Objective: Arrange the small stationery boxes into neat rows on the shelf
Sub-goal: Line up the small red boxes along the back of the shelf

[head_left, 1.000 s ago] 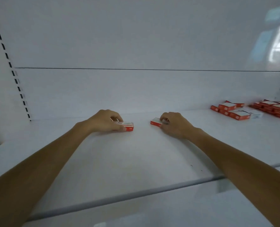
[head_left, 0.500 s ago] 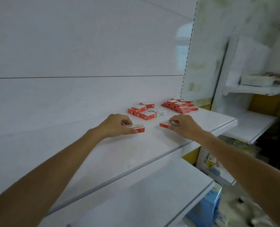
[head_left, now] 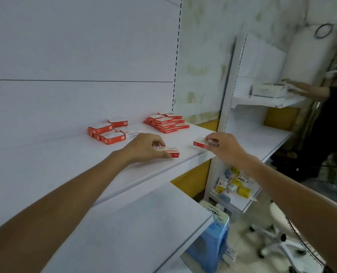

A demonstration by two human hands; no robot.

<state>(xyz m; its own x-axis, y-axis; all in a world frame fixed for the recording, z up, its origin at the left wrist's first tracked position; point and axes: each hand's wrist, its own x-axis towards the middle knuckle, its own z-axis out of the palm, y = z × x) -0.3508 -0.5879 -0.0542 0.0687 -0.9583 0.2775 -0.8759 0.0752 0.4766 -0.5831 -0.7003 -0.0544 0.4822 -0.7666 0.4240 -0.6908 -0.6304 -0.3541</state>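
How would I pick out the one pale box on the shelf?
On the white shelf, two clusters of boxes sit by the back panel; take the left cluster. The pale box lies at its right edge, just beyond the left hand. It alone is white with grey print; its neighbours have red sides.

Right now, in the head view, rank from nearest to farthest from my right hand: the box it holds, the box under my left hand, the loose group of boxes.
1. Pinched box, in the right hand, near the shelf edge.
2. Second box, under the left hand, to its left.
3. Loose group of boxes, farther left, toward the back.
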